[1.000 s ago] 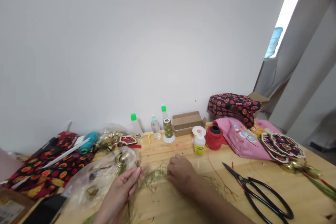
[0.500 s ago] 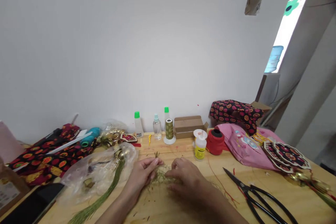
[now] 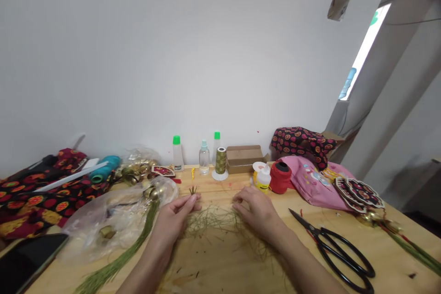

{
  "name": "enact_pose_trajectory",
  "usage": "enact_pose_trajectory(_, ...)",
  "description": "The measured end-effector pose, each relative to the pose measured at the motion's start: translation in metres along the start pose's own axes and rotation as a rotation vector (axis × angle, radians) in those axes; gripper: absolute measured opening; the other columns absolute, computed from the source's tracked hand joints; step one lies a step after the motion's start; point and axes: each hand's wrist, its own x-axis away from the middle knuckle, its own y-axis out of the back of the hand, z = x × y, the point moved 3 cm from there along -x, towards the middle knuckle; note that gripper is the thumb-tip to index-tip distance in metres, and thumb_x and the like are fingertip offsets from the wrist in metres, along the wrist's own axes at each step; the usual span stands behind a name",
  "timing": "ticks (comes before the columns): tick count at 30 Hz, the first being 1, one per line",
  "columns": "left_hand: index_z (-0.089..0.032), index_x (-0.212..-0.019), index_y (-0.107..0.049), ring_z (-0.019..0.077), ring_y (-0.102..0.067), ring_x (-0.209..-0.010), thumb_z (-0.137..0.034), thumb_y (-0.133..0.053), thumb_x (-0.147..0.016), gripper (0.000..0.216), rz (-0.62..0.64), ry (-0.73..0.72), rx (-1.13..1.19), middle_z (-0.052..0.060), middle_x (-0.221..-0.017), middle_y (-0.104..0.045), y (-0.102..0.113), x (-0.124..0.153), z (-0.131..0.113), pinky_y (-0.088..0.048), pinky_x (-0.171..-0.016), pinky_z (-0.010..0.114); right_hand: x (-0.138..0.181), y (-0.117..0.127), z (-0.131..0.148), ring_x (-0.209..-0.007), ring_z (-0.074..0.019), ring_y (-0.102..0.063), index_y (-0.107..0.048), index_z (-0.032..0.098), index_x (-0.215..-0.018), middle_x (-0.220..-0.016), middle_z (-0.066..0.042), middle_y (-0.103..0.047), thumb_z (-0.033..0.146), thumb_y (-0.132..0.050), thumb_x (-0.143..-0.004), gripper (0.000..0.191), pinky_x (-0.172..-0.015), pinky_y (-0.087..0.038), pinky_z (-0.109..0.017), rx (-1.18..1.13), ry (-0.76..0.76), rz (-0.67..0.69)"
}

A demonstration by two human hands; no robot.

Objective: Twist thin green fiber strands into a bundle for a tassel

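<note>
My left hand (image 3: 175, 217) pinches a small bunch of green threads (image 3: 193, 191) whose cut tips stick up above the fingers. A loose tangle of green threads (image 3: 217, 220) lies on the wooden table (image 3: 220, 271) between my hands. My right hand (image 3: 257, 209) rests on the right side of that tangle with its fingers curled and pinched low on the strands. A long green tassel (image 3: 131, 248) lies to the left of my left arm.
Black scissors (image 3: 336, 248) lie right of my right arm. A red spool (image 3: 280, 177), glue bottle (image 3: 263, 179), olive thread cone (image 3: 220, 161), small bottles and a cardboard box (image 3: 243, 158) line the back. A plastic bag (image 3: 103, 220), patterned cloth (image 3: 31, 197) and a phone (image 3: 20, 264) are left.
My hands have drawn apart: the left moved left with the small bunch, the right moved right over the tangle. The camera tilted slightly.
</note>
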Motion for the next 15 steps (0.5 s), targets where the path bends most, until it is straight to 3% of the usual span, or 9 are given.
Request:
enact_pose_trajectory(3, -0.013, -0.082, -0.067, 0.0137, -0.056, -0.063, -0.041, -0.064, -0.059, 0.036, -0.005, 0.002, 0.036, 0.007, -0.07, -0.069, 0.0, -0.001, 0.001, -0.033, -0.043, 0.018, 0.0, -0.004, -0.003, -0.074, -0.0167, -0.052, -0.062, 0.016, -0.073, -0.074, -0.005, -0.062, 0.02, -0.053, -0.071, 0.01, -0.063, -0.035, -0.024, 0.025, -0.106, 0.048)
enact_pose_trajectory(6, -0.013, -0.074, -0.067, 0.0113, -0.054, -0.056, -0.038, -0.066, -0.057, 0.031, 0.009, 0.049, 0.133, 0.009, -0.076, -0.069, -0.001, -0.005, 0.005, -0.03, -0.038, 0.016, 0.0, -0.006, -0.005, -0.063, -0.0137, -0.053, -0.062, 0.016, -0.063, -0.066, -0.003, -0.063, 0.021, -0.053, -0.071, 0.014, -0.056, -0.034, -0.022, 0.003, -0.113, 0.092)
enact_pose_trajectory(9, -0.011, -0.072, -0.067, 0.01, -0.052, -0.049, -0.037, -0.068, -0.054, 0.031, 0.034, 0.099, 0.17, 0.01, -0.07, -0.069, -0.004, -0.008, 0.009, -0.021, -0.032, 0.015, -0.003, -0.004, -0.008, -0.057, -0.0115, -0.052, -0.062, 0.016, -0.064, -0.062, -0.001, -0.061, 0.027, -0.049, -0.076, 0.022, -0.053, -0.035, -0.021, -0.105, -0.132, 0.022)
enact_pose_trajectory(12, -0.011, -0.067, -0.066, 0.0085, -0.048, -0.044, -0.035, -0.069, -0.052, 0.029, 0.044, 0.088, 0.204, 0.01, -0.068, -0.068, -0.009, -0.006, 0.007, -0.015, -0.03, 0.014, -0.005, -0.004, -0.014, -0.064, -0.0137, -0.054, -0.064, 0.017, -0.069, -0.067, -0.002, -0.062, 0.024, -0.051, -0.075, 0.016, -0.06, -0.038, -0.023, -0.119, -0.16, -0.069)
enact_pose_trajectory(15, -0.011, -0.066, -0.066, 0.0084, -0.047, -0.043, -0.034, -0.069, -0.051, 0.028, 0.041, 0.084, 0.206, 0.01, -0.065, -0.068, -0.015, -0.001, 0.004, -0.015, -0.03, 0.014, -0.007, -0.013, -0.018, -0.071, -0.0152, -0.055, -0.065, 0.019, -0.07, -0.072, -0.003, -0.063, 0.019, -0.055, -0.07, 0.01, -0.065, -0.039, -0.025, -0.055, -0.148, -0.036)
